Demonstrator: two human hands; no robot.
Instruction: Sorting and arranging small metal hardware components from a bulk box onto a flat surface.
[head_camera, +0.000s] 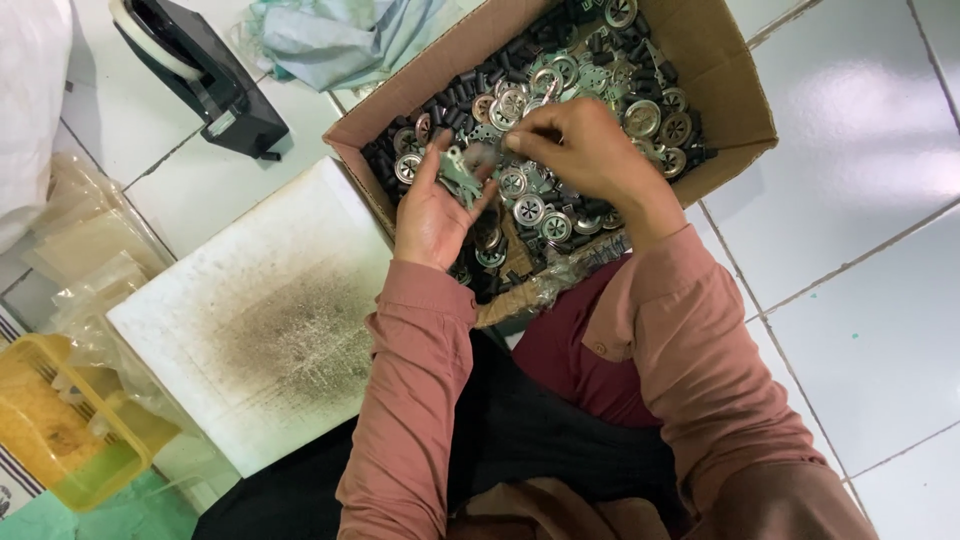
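A cardboard box (735, 95) on the tiled floor holds several round silver metal discs (642, 117) and many short black tubes (462, 92). My left hand (432, 215) rests palm up at the box's near left and cradles a small pale green metal part (460, 180). My right hand (575, 145) hovers over the box's middle, its fingertips pinched on something small right next to that part; what they pinch is too small to tell. Both arms wear dusty pink sleeves.
A white square board (250, 310) stained grey in its middle lies left of the box. A black tape dispenser (205, 75) stands at the top left, a crumpled teal cloth (340, 40) beside it. A yellow plastic container (65, 430) and clear bags (85, 235) sit at the far left.
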